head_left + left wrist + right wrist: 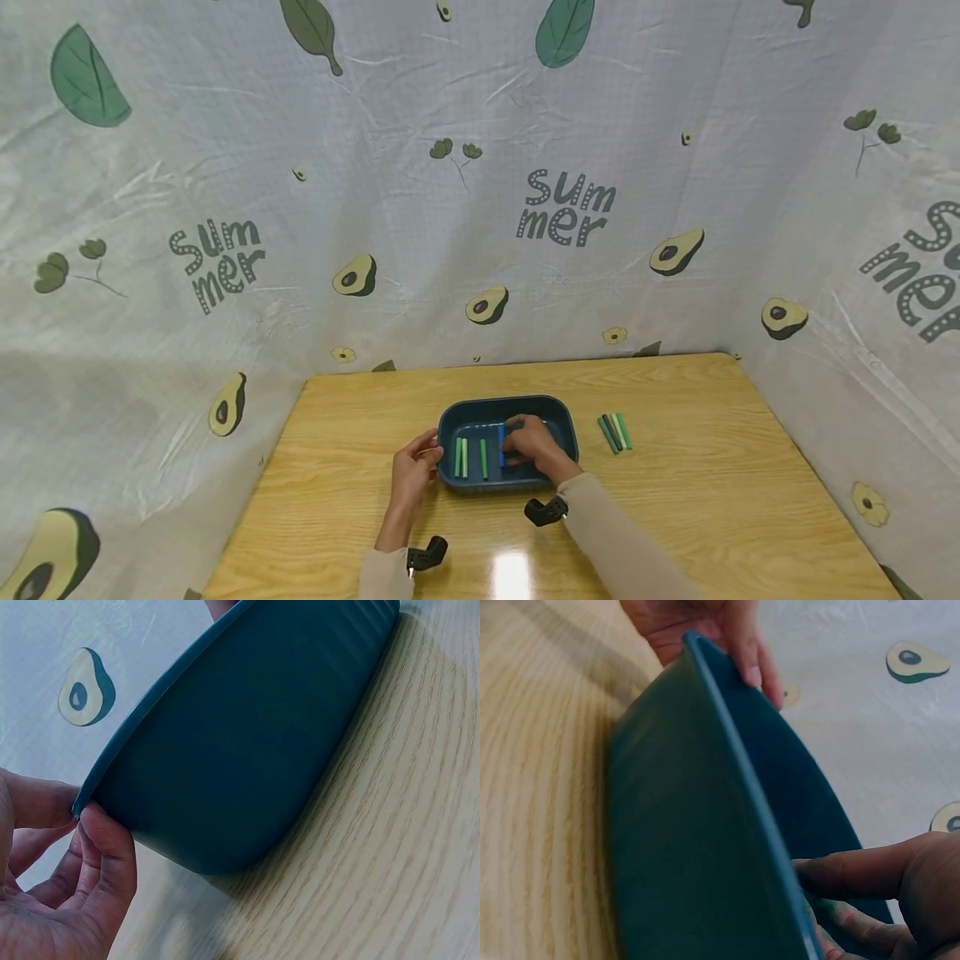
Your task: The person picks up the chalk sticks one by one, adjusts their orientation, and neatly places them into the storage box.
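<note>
A dark teal plastic bin (507, 486) with rounded corners stands on the table. At its left end, my left hand (414, 473) pinches the rim between thumb and fingers, as the left wrist view shows close up. My right hand (534, 439) reaches down inside the bin, thumb and fingers at a blue stick (501, 444); the right wrist view has these fingertips partly hidden behind the bin wall (697, 795). Left of the blue stick lie a lone green stick (483, 459) and a side-by-side pair, one green stick (457, 457) and one pale yellow stick (465, 458).
Right of the bin, several sticks (616, 432) in greens, near-black and pale yellow lie together on the wooden table (697, 467). A printed cloth (420, 217) with avocados and lettering hangs behind and along both sides. Each wrist carries a small black camera (427, 553).
</note>
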`<state>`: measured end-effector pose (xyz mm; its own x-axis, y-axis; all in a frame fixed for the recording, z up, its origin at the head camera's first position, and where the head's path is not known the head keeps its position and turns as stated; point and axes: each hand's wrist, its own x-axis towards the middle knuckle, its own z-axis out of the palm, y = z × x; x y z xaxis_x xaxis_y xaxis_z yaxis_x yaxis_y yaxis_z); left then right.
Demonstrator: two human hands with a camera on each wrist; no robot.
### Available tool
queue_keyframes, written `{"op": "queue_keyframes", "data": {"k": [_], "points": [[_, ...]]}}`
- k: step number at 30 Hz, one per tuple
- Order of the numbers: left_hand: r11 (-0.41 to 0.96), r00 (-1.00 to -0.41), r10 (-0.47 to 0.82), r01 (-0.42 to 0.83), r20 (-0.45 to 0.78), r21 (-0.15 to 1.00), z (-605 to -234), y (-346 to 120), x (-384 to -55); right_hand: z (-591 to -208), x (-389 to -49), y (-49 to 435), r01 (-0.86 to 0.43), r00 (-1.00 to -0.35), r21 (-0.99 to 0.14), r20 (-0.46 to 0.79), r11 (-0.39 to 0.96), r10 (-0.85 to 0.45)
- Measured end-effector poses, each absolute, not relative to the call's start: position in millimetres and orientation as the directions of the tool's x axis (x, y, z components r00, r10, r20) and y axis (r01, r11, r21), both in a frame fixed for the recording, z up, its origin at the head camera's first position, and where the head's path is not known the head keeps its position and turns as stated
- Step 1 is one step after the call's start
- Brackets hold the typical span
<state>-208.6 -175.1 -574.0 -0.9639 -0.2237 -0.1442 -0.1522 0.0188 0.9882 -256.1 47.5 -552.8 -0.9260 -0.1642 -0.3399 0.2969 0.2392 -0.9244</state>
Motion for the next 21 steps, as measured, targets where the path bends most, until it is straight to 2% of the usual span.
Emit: {"op": "queue_keyframes", "data": {"k": [12,21], "points": [[-0.006,-0.968,-0.212,-0.139,-0.137,0.990,-574,-175,-208,-556,-254,45,0.314,-0.924,-0.907,-0.360,0.282,-0.129],[0.003,-0.964,-0.226,-0.143,-0.138,0.990,-574,-175,-208,-540,-251,58,0.228,-0.952,-0.945,-0.267,0.233,-0.151]]}}
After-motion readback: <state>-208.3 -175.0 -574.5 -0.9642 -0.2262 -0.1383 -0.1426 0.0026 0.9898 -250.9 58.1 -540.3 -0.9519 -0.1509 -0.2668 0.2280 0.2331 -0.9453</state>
